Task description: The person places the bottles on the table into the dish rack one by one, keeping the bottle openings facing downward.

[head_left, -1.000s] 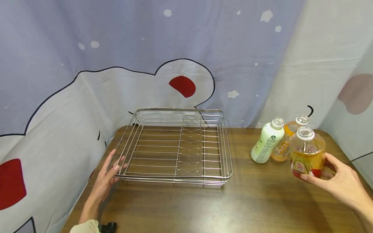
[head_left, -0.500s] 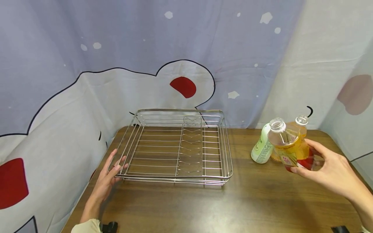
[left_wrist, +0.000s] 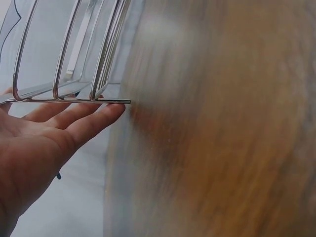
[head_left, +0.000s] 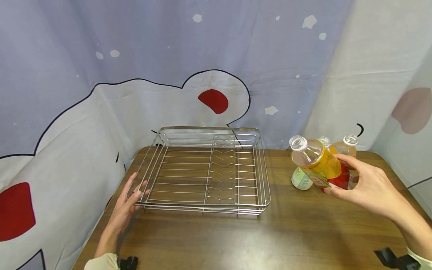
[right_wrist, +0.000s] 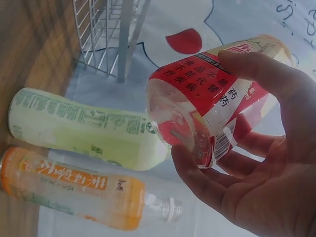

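My right hand [head_left: 366, 185] grips a clear plastic bottle [head_left: 320, 163] by its lower end. The bottle has a yellow and red label and no cap. It is held above the table, its mouth tilted up to the left, overlapping a pale green bottle [head_left: 301, 179] and an orange-labelled bottle [right_wrist: 74, 187] behind it. In the right wrist view the thumb and fingers spread around its base and side. My left hand [head_left: 120, 210] holds the front left corner of a wire dish rack [head_left: 199, 205]; its fingers [left_wrist: 94, 121] touch the wire from outside.
The dish rack, with a row of zigzag wire dividers [head_left: 221, 172], stands on a brown wooden table [head_left: 209, 240]. A patterned cloth [head_left: 270, 75] hangs behind and along both sides. The two other bottles stand uncapped near the back right.
My right hand has moved the clear bottle leftward and tilted it, its mouth swinging left. The bottle now covers much of the green one. My left hand stays at the rack's corner.
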The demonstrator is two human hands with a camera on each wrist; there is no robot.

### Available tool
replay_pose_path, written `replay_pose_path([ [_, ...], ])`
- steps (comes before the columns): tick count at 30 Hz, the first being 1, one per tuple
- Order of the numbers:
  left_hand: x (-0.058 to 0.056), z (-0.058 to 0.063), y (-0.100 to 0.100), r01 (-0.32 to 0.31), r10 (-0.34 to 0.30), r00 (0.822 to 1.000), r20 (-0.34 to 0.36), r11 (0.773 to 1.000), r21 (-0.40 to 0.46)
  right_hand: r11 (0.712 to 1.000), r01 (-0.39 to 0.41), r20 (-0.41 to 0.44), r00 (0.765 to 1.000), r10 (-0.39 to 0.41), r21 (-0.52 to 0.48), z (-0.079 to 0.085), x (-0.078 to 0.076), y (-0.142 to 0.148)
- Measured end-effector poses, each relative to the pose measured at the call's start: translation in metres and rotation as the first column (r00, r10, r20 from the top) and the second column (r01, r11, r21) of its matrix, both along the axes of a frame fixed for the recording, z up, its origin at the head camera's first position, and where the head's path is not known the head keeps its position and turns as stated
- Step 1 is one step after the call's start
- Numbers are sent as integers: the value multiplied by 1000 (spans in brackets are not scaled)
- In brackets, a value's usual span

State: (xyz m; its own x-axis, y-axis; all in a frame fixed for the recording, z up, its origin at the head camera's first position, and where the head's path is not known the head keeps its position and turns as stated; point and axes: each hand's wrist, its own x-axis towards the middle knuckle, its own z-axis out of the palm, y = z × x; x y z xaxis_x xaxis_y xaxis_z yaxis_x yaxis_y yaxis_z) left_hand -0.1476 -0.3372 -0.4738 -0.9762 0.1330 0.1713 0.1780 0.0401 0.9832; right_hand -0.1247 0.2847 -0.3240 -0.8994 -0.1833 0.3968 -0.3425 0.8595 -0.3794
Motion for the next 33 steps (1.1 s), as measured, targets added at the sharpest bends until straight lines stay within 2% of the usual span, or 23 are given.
replay_pose_path([
  [6,-1,1,1,-7,7,1000,2,1000,-2,998,-24,-44,999,26,51,5,-6,-7],
  [16,0,6,0,-40,39,999,-17,997,-68,992,-74,-35,996,78,100,15,-16,-19],
  [21,2,16,2,-86,87,994,-66,996,14,990,-99,0,995,100,99,20,-19,-24],
  [25,2,24,4,-149,157,973,-170,987,58,988,-113,3,994,113,104,23,-21,-28],
  [29,3,32,6,-236,233,938,-258,972,19,983,-137,-27,990,141,124,23,-25,-30],
  [33,3,40,11,-265,258,910,-325,964,23,977,-166,-52,983,174,136,23,-29,-32],
])
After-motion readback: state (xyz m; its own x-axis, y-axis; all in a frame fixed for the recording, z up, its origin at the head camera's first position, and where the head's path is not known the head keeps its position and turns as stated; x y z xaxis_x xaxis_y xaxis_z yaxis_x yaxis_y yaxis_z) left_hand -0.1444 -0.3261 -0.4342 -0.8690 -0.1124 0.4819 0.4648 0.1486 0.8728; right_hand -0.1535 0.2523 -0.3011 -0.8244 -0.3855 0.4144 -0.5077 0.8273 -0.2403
